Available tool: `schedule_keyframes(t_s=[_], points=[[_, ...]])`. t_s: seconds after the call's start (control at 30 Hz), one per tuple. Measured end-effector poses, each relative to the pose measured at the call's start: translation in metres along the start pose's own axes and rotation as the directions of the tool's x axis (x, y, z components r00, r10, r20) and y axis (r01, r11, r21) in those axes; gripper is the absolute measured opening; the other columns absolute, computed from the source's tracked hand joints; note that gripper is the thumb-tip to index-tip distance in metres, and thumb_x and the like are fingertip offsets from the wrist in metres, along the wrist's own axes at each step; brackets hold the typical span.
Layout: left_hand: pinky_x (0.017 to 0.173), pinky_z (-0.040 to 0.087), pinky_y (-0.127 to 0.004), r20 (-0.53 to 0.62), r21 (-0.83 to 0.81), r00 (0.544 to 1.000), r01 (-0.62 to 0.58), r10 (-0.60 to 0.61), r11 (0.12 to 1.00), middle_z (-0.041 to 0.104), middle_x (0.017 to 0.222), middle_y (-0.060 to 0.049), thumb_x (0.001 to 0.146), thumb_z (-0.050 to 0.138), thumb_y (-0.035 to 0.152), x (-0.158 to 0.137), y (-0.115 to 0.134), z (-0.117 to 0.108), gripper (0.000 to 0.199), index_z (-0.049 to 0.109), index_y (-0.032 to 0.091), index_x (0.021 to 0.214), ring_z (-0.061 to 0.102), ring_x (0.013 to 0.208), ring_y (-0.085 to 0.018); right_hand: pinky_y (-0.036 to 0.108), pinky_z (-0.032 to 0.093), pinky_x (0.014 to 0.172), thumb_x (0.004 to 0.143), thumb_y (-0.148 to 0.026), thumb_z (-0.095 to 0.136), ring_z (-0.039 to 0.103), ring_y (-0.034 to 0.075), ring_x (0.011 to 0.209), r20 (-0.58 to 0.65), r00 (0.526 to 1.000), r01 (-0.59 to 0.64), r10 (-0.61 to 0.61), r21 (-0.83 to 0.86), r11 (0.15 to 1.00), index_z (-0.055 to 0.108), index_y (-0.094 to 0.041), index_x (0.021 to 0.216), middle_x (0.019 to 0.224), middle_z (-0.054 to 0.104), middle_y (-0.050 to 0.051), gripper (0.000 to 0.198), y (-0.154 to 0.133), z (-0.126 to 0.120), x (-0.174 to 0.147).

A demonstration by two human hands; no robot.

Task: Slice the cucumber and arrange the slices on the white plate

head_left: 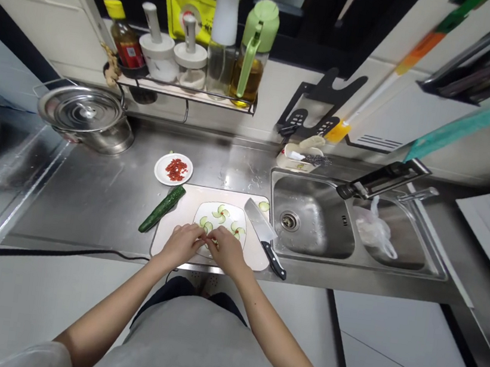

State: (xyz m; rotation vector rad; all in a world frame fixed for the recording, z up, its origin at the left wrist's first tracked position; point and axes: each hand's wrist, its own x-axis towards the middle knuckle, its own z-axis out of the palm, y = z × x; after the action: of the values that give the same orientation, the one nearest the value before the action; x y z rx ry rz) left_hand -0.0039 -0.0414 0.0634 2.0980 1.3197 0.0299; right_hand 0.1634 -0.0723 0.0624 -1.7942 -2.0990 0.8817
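My left hand (184,242) and my right hand (224,247) meet over the near edge of a white plate (202,209). Both have their fingertips pinched close together; whatever they hold is too small and hidden to make out. Thin cucumber slices (222,213) lie on the plate in curved, flower-like groups with red bits at their centres. Under the plate is a pale cutting board (178,214). A cleaver (262,225) with a black handle rests on the board's right side, near a single cucumber slice (264,206). A cucumber (162,209) lies across the board's left edge.
Behind the board stands a small white dish (159,169) of red pieces. A lidded steel pot (111,134) is at the left, a double sink (313,216) at the right. Above hangs a rack (185,92) of bottles and jars. A black cable (59,252) runs along the front edge.
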Motion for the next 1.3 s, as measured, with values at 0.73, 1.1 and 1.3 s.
schedule_keyframes(t_s=[0.73,1.1,1.3], points=[[0.087,0.037,-0.036,-0.234,-0.063,0.945,0.219,-0.228,0.974,0.068,0.102,-0.004,0.09,0.049,0.03,0.019,-0.015,0.003,0.018,0.063,0.026,0.101,0.058,0.102,-0.023,0.022,0.027,0.056,0.09,-0.021,0.048,0.051,0.012,0.063,0.01,0.987,-0.163,0.163,0.102,0.981,0.059,-0.019,0.078,0.069,0.061,-0.001,0.016,0.013,0.019,0.048],[0.083,0.035,-0.036,-0.237,-0.043,0.923,0.303,-0.304,0.952,0.067,0.099,-0.005,0.09,0.05,0.034,0.035,-0.01,0.019,0.017,0.063,0.024,0.095,0.059,0.098,-0.024,0.023,0.028,0.057,0.093,-0.027,0.046,0.055,0.014,0.071,0.072,0.969,-0.234,0.238,-0.055,0.971,0.065,-0.018,0.088,0.083,0.067,0.004,0.022,0.014,0.026,0.061],[0.082,0.034,-0.036,-0.216,-0.019,0.924,0.32,-0.316,0.947,0.066,0.097,-0.005,0.089,0.052,0.034,0.04,-0.011,0.023,0.016,0.063,0.024,0.094,0.058,0.097,-0.024,0.024,0.03,0.059,0.094,-0.027,0.045,0.056,0.015,0.075,0.076,0.969,-0.227,0.235,-0.103,0.968,0.066,-0.017,0.091,0.086,0.068,0.006,0.023,0.015,0.027,0.063]])
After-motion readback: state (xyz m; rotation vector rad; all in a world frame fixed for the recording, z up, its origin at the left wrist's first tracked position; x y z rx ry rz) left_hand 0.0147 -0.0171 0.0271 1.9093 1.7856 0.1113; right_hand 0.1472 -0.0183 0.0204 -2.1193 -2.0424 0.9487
